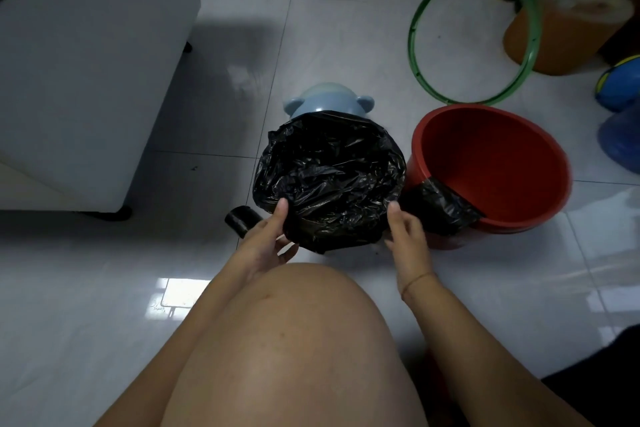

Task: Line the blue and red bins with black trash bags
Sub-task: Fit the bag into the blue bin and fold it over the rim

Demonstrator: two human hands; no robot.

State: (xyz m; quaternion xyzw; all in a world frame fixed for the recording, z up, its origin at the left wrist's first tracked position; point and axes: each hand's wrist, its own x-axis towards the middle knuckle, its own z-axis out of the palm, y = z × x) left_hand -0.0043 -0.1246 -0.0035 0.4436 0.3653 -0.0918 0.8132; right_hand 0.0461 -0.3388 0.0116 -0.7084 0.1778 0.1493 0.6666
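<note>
**Blue bin nearly lined, red one waiting its turn**

The person is crouched low with one knee (304, 340) drawn up just short of the blue bin (329, 100), close enough to work its rim with both hands. A black bag (329, 170) already sits open in that bin. Its mouth is turned out over the rim all round, so only the pale blue far side, with two small rounded ears, shows above it.

The left hand (266, 243) has the folded-over hem at the bin's near left. Its thumb lies flat on top of the plastic and its fingers are tucked underneath, a pinch that looks meant to draw the hem down the outside. The right hand (405, 236) takes the hem at the near right in the same way, thumb on the bag and fingers curled below it. With the two grips set opposite each other, my guess is that the collar is being seated evenly so it will not slip in.

The red bin (485, 109) stands touching the blue bin's right side and is unlined. A second bag (440, 208), still folded flat, hangs over its rim on the edge nearest the blue bin, probably parked there within reach. The roll of bags (242, 218) lies on the floor just left of the blue bin, beside the left hand.

A green hoop (412, 33) and an orange tub (561, 45) lie beyond and to the right of the blue bin, and a white cabinet (86, 62) stands off to its left.

I can make out no brand, label or lettering anywhere. The tub's top carries a pattern too blurred to read.
</note>
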